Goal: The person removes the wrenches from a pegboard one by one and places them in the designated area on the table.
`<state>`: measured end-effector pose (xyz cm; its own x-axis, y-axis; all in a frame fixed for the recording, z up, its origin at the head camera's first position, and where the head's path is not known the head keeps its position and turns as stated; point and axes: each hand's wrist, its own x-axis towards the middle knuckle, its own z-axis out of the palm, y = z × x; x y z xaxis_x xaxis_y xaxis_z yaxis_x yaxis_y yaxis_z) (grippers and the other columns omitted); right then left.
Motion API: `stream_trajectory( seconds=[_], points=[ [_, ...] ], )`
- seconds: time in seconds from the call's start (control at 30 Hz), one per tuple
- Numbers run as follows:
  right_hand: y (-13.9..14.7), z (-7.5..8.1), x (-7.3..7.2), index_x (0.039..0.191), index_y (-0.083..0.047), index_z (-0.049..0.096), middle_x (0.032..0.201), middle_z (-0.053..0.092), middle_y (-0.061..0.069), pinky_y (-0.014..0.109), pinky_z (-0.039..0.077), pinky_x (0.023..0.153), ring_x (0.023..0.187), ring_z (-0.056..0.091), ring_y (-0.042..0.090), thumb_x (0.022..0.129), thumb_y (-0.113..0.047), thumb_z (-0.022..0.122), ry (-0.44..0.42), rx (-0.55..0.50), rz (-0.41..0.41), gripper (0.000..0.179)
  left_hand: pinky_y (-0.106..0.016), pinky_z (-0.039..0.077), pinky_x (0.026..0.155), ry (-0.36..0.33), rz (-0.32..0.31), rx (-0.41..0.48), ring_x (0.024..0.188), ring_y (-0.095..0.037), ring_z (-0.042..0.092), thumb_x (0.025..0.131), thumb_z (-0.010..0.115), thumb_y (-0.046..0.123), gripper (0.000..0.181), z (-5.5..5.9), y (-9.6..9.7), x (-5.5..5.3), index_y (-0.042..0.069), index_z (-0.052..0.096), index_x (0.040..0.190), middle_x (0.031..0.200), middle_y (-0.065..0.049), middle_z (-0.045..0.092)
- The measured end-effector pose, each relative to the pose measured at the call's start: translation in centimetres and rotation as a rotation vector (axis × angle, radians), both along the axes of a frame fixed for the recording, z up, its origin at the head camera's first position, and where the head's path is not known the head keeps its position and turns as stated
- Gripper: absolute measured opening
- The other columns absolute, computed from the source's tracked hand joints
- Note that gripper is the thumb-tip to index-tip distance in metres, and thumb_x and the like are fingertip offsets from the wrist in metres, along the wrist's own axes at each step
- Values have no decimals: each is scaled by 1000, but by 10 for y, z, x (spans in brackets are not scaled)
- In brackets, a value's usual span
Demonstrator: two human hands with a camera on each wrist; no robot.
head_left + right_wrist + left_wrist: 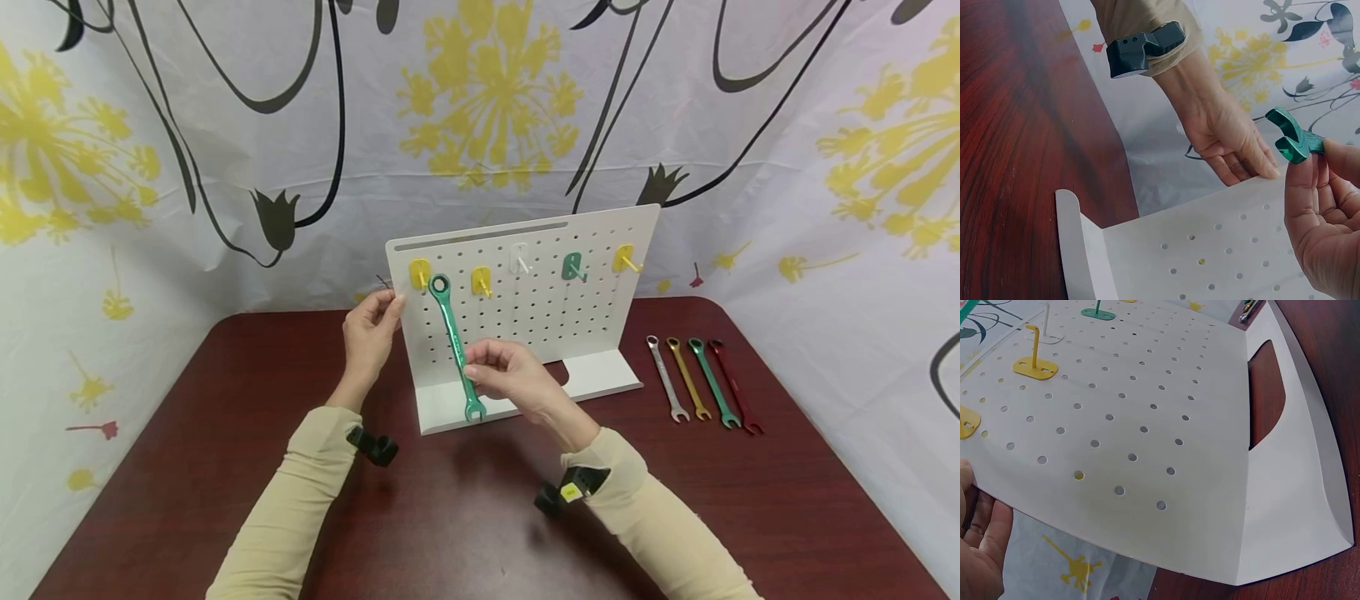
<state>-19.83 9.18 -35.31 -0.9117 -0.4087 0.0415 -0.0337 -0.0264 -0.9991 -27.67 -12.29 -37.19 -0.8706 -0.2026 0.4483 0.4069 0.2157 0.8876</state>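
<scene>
A green combination wrench [454, 340] is pinched near its lower end by my right hand [517, 379], its ring end up beside the leftmost yellow hook [420, 273]. Whether the ring touches that hook I cannot tell. In the right wrist view the open jaw of the wrench [1294, 139] juts out past my right fingers [1325, 212]. My left hand [369, 332] grips the left edge of the white pegboard [525, 312] between thumb and fingers. The left wrist view shows part of the left hand [985, 544] at the pegboard's edge [1104, 506].
More hooks line the board: a yellow one [482, 282], a white one [520, 259], a green one [573, 266] and another yellow one [624, 258]. Right of the stand, silver [666, 379], gold [688, 379], green [714, 383] and red [737, 387] wrenches lie on the dark table [187, 467].
</scene>
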Motion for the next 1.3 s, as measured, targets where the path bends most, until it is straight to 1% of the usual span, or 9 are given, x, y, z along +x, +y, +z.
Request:
stream_trajectory(
  seconds=[0.2, 0.4, 0.53, 0.57, 0.67, 0.77, 0.8, 1.03, 1.3],
  points=[
    [12, -3, 2, 97, 0, 59, 78, 60, -4, 24, 56, 69, 71, 58, 6, 90, -3, 61, 18, 13, -18, 8, -11, 52, 63, 2, 2, 1, 66, 2, 56, 89, 67, 20, 23, 0, 0, 0, -1, 67, 97, 79, 2, 63],
    [25, -10, 2, 96, 0, 58, 79, 62, -3, 26, 57, 70, 71, 61, 7, 90, -1, 59, 38, 1, -23, 6, -10, 51, 63, -3, 6, -5, 67, 2, 55, 89, 66, 22, 24, -1, 0, 0, -1, 68, 98, 81, 1, 64],
    [34, -15, 2, 96, 2, 58, 79, 62, -2, 26, 57, 70, 72, 61, 8, 90, -1, 60, 47, 13, -34, 7, -14, 53, 63, 31, 2, 3, 67, -2, 56, 88, 67, 28, 27, -3, 0, -1, 2, 69, 96, 81, -4, 66],
    [37, -15, 2, 96, 2, 58, 79, 61, -2, 26, 57, 70, 72, 61, 8, 90, -1, 60, 46, 19, -40, 7, -14, 52, 62, 57, -25, 29, 67, -1, 56, 88, 67, 31, 27, -11, -3, -9, 5, 69, 96, 81, -2, 66],
    [45, -17, 2, 98, 3, 57, 79, 60, -2, 26, 57, 70, 71, 60, 7, 90, -1, 59, 44, 26, -49, 9, -14, 52, 62, 78, -29, 35, 68, -2, 56, 88, 67, 35, 29, -11, -3, -9, 7, 69, 95, 81, -2, 66],
    [53, -20, 3, 98, 3, 57, 79, 61, -3, 25, 57, 69, 71, 60, 7, 90, 0, 59, 45, 28, -55, 9, -13, 52, 62, 69, -29, 19, 68, -2, 56, 88, 66, 31, 28, -11, -3, -9, 5, 69, 96, 82, -3, 66],
    [55, -20, 3, 97, 3, 57, 78, 60, -3, 24, 56, 68, 71, 59, 7, 90, 0, 59, 46, 28, -56, 8, -13, 53, 62, 45, -6, -8, 67, -3, 55, 89, 67, 28, 28, -3, 0, 0, 2, 68, 97, 82, -6, 65],
    [71, -25, 5, 97, 0, 58, 77, 60, -4, 24, 56, 67, 70, 58, 7, 90, 0, 58, 43, 50, -86, 6, -11, 51, 62, -4, -6, -9, 66, 0, 54, 89, 66, 20, 23, 0, 0, 1, -1, 67, 99, 79, 6, 61],
    [92, -30, 8, 93, -10, 60, 78, 59, -4, 25, 57, 66, 70, 58, 7, 90, -5, 61, 44, 59, -107, 6, -10, 50, 61, 3, -4, -13, 65, 1, 54, 89, 66, 20, 23, -1, -1, 0, 0, 67, 98, 81, 0, 63]
  ],
)
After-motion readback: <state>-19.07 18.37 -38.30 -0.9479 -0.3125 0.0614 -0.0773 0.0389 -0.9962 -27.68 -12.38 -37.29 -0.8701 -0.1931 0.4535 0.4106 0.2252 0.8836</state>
